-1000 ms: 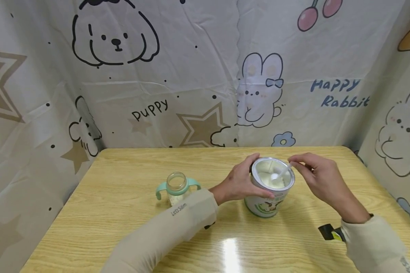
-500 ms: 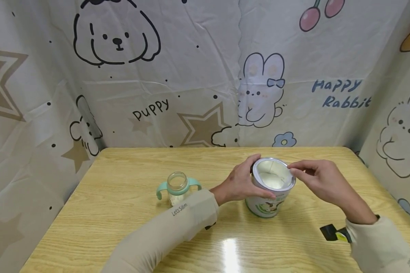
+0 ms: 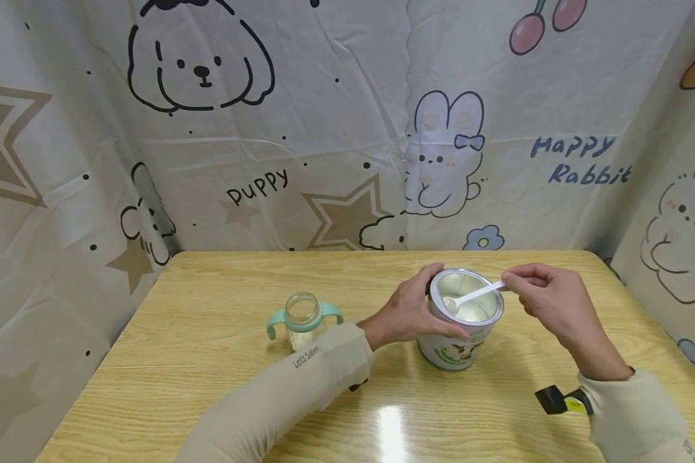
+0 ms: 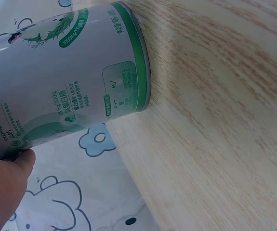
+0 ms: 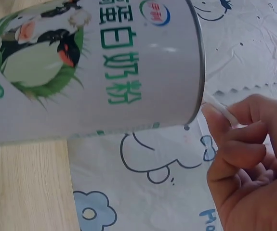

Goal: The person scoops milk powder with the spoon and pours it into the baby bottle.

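Observation:
My left hand point(image 3: 405, 310) grips the milk powder can point(image 3: 456, 350), fingers behind the rim and thumb across the front. The can stands lidless on the table, pale powder point(image 3: 476, 312) inside. Between thumb and fingers, my right hand point(image 3: 556, 305) pinches the handle of a white scoop point(image 3: 479, 293). The scoop slants into the can's mouth, its bowl near the inner left wall. In the right wrist view the can point(image 5: 152, 62) hides most of the scoop, leaving a bit of handle point(image 5: 220, 107) showing. The left wrist view shows the can's label point(image 4: 71, 91) and part of my left hand point(image 4: 6, 187).
To the left, partly behind my left sleeve point(image 3: 289, 392), stands an uncapped baby bottle point(image 3: 302, 312) with mint green handles and pale contents. A wooden table point(image 3: 208, 308) lies beneath everything. Printed curtains point(image 3: 336, 128) hang behind and at both sides.
The scoop went from inside the can, to mostly hidden low in it, and now shows again, its bowl at the left inner wall. My right hand has drawn slightly right. My left hand stays put.

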The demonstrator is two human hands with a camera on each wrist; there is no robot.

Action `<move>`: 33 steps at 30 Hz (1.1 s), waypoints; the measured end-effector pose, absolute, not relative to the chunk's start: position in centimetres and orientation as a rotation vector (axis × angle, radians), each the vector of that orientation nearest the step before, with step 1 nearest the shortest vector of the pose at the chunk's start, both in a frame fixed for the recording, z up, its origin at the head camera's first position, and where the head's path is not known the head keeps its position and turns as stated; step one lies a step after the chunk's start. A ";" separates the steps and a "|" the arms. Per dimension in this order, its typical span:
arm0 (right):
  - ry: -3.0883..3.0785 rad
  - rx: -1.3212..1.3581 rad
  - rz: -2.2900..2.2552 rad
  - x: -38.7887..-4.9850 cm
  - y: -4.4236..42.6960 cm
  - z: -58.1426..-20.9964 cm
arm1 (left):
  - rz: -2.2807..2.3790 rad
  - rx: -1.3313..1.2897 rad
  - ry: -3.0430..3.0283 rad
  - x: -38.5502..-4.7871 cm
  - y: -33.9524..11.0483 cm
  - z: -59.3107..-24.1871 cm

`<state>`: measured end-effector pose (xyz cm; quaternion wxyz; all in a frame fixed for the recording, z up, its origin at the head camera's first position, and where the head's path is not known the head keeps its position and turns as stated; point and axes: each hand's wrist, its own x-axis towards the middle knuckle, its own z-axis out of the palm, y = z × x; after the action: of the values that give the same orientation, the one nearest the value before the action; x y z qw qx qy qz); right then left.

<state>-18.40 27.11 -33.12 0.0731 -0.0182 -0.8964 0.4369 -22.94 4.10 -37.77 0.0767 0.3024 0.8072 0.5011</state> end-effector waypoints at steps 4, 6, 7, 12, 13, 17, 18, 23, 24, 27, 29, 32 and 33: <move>-2.638 -0.137 1.407 -18.7 27.9 -33.3 | 1.499 0.909 2.432 -23.0 4.1 -37.8; -2.638 -0.156 1.433 -18.7 28.1 -33.4 | 1.508 0.917 2.424 -23.0 4.1 -37.8; -2.646 -0.161 1.431 -18.7 28.2 -33.5 | 1.514 0.919 2.419 -23.0 4.1 -37.8; -2.675 -0.168 1.412 -18.6 28.5 -33.7 | 1.533 0.927 2.396 -23.0 4.0 -37.9; -2.673 -0.167 1.411 -18.6 28.5 -33.7 | 1.533 0.926 2.395 -23.0 4.1 -37.9; -2.660 -0.174 1.444 -18.8 28.6 -33.7 | 1.538 0.919 2.393 -23.0 4.1 -37.9; -2.659 -0.179 1.453 -18.8 28.6 -33.7 | 1.539 0.913 2.393 -23.0 4.1 -37.8; -2.659 -0.189 1.482 -18.9 28.7 -33.8 | 1.545 0.902 2.385 -22.9 4.1 -37.8; -2.655 -0.188 1.486 -18.9 28.8 -33.9 | 1.547 0.905 2.383 -22.9 4.1 -37.9; -2.644 -0.188 1.494 -19.0 28.8 -33.9 | 1.558 0.919 2.379 -22.9 4.1 -38.0; -2.636 -0.189 1.499 -19.1 28.9 -33.9 | 1.569 0.935 2.371 -22.9 4.0 -38.1; -2.616 -0.191 1.530 -19.2 28.9 -33.8 | 1.580 0.946 2.361 -22.9 3.9 -38.2; -2.611 -0.188 1.537 -19.2 28.9 -33.7 | 1.581 0.948 2.357 -22.9 3.9 -38.3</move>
<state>-19.18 28.95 -33.73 0.0530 -0.0619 -0.8588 0.5057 -22.94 3.85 -38.26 0.0743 0.3159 0.7855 0.5269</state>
